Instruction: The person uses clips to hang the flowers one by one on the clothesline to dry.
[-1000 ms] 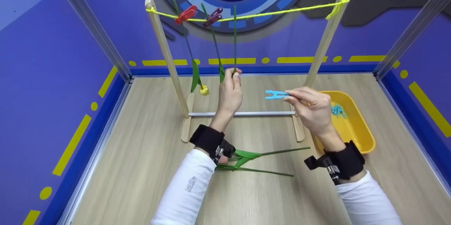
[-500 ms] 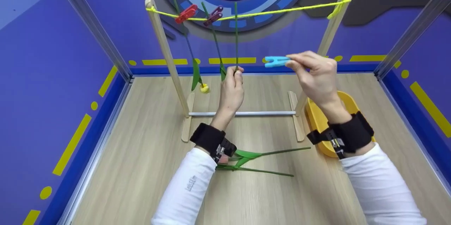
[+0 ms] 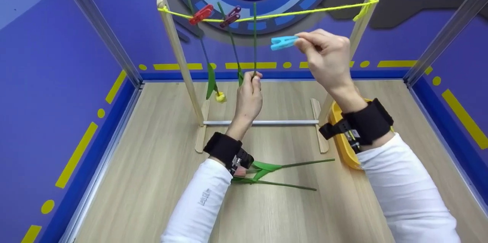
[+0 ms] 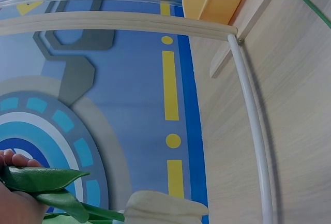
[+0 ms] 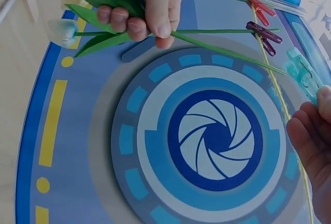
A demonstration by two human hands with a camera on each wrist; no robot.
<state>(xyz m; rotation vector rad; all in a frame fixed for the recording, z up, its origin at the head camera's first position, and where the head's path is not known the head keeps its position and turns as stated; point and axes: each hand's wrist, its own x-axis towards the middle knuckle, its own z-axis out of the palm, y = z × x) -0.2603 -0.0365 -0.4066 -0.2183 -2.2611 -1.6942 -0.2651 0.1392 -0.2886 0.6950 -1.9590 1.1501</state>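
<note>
My left hand (image 3: 249,96) grips an artificial tulip by its leafy part. Its green stem (image 3: 255,41) points up and overlaps the yellow string (image 3: 305,13). In the left wrist view the whitish flower head (image 4: 163,208) hangs below that hand. A light blue clothespin (image 3: 283,42) is pinched between thumb and fingers of my right hand (image 3: 328,58), to the right of the stem and below the string in the head view. A red clothespin (image 3: 201,15) and a maroon clothespin (image 3: 230,17) hold two other tulips upside down on the string, one with a yellow head (image 3: 220,97).
The string spans two wooden posts (image 3: 179,56), joined low down by a pale bar (image 3: 286,122). Two tulips (image 3: 268,166) lie on the table nearer me, partly behind my left wrist. A yellow tub (image 3: 345,147) stands right, mostly behind my right forearm.
My right hand has risen from near the tub with the blue clothespin, then moved left toward the stem. The held tulip rose slightly; my left hand has hardly moved.
</note>
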